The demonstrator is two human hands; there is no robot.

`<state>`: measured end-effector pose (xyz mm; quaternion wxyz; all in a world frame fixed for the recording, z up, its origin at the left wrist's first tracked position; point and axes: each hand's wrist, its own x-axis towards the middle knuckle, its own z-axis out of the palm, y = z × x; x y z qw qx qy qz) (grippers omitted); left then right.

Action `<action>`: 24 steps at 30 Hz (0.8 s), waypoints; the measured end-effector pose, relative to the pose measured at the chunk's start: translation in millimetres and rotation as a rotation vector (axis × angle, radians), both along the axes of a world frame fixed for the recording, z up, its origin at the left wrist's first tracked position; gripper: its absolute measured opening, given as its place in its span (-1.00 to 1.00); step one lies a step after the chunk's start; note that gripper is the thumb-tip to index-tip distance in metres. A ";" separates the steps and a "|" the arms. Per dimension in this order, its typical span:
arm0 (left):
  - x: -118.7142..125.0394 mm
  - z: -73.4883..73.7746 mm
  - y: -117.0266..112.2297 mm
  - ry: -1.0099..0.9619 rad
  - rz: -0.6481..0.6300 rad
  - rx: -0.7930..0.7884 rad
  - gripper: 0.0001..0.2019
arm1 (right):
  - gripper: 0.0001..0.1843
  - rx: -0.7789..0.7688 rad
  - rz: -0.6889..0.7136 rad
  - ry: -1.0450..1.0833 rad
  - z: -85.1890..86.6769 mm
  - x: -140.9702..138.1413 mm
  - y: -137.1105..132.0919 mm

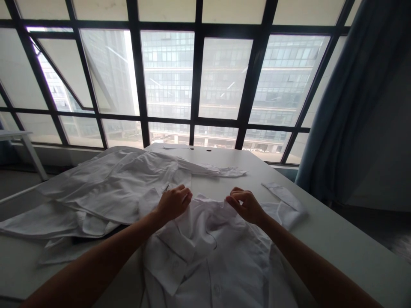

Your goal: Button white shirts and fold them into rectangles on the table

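A white button-up shirt (231, 256) lies in front of me on the white table, its collar end away from me and its front creased. At the left of the collar area, my left hand (175, 202) has its fingers curled closed on the cloth. My right hand (245, 205) pinches the shirt's upper edge on the other side, thumb against the fingers. Between both hands the cloth is slightly gathered. One sleeve (285, 201) lies folded beyond my right forearm. The fingertips of my left hand are partly hidden.
More white garments (112, 179) lie spread and rumpled on the table's left side, over something dark. The white table (337, 239) reaches to a wall of black-framed windows (167, 77). A blue-grey curtain (337, 111) hangs at the right. Another white table (19, 134) stands far left.
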<state>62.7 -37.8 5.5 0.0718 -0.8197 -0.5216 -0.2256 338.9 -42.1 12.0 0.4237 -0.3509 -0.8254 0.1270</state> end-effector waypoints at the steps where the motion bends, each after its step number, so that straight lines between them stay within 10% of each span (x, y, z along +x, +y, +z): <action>1: -0.2 -0.6 0.4 -0.004 0.025 -0.031 -0.68 | -0.37 -0.026 -0.015 0.001 -1.4 1.2 1.4; 16: 10.7 -41.1 12.3 -0.255 -0.272 -0.256 -0.57 | -0.58 -0.721 -0.095 -0.453 -2.2 2.5 0.7; 24: 12.1 -21.8 -2.8 -0.675 -0.599 -0.334 -0.65 | -0.77 -0.604 -0.050 -0.222 -3.5 -1.1 0.8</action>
